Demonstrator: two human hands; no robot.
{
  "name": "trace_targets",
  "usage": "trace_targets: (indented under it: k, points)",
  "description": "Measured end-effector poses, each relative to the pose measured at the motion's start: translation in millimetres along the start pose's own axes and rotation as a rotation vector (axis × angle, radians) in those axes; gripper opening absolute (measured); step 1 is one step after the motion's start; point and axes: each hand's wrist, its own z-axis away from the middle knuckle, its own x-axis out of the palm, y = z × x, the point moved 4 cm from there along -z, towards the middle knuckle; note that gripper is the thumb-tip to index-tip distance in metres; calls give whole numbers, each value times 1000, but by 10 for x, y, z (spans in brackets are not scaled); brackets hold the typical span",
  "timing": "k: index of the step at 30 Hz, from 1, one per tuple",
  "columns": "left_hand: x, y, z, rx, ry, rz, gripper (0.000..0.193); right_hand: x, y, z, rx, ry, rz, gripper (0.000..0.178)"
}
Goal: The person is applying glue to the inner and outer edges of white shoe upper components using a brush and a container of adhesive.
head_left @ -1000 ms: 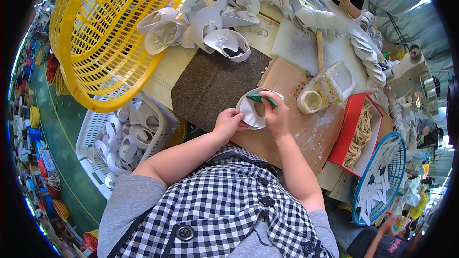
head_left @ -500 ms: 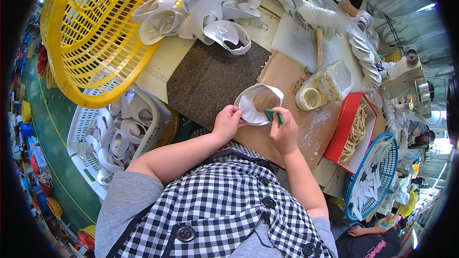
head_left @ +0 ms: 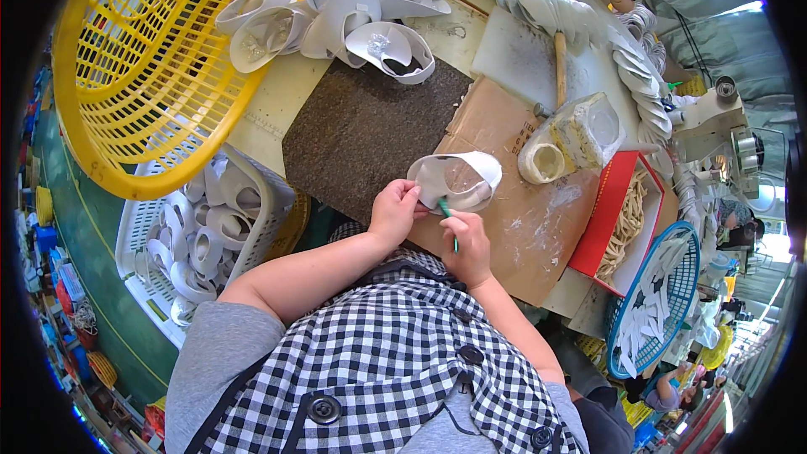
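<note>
My left hand (head_left: 393, 213) pinches the near left edge of a white shoe upper (head_left: 486, 170), a looped piece with an opening through its middle. My right hand (head_left: 467, 250) grips a small flat green scraper (head_left: 445, 208), seen nearly edge-on, whose tip meets the near edge of the upper close to my left fingertips. Below the upper lies a brown cardboard sheet (head_left: 538, 240) with whitish smears. Right of it stands a pale glue pot (head_left: 543, 163), joined to a crusted, yellowish clear container (head_left: 593, 130).
A dark rough board (head_left: 370, 126) lies left of the cardboard. White uppers (head_left: 336, 21) are heaped behind it, beside a yellow basket (head_left: 134, 176). A white crate (head_left: 273, 202) holds more. At right are a hammer (head_left: 561, 71), a red box (head_left: 607, 210) of beige strips and a blue basket (head_left: 685, 311).
My right hand has moved left and nearer to me, bringing the green scraper from the upper's right side to its near edge. The upper has tilted; my left hand keeps its pinch.
</note>
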Motion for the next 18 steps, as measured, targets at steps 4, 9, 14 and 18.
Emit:
trace_targets:
  k: [4,9,14,18]
  points:
    - [13,70,-4,-121,11,74,22,-97,87,-185,-58,117,-102,40]
    - [1,47,-17,-175,21,83,23,-299,132,-168,-97,-152,-176,40]
    - [-21,238,83,-151,45,31,20,-621,221,-87,69,138,-81,41]
    - [166,584,222,334,48,-348,19,-460,309,8,299,28,39,32]
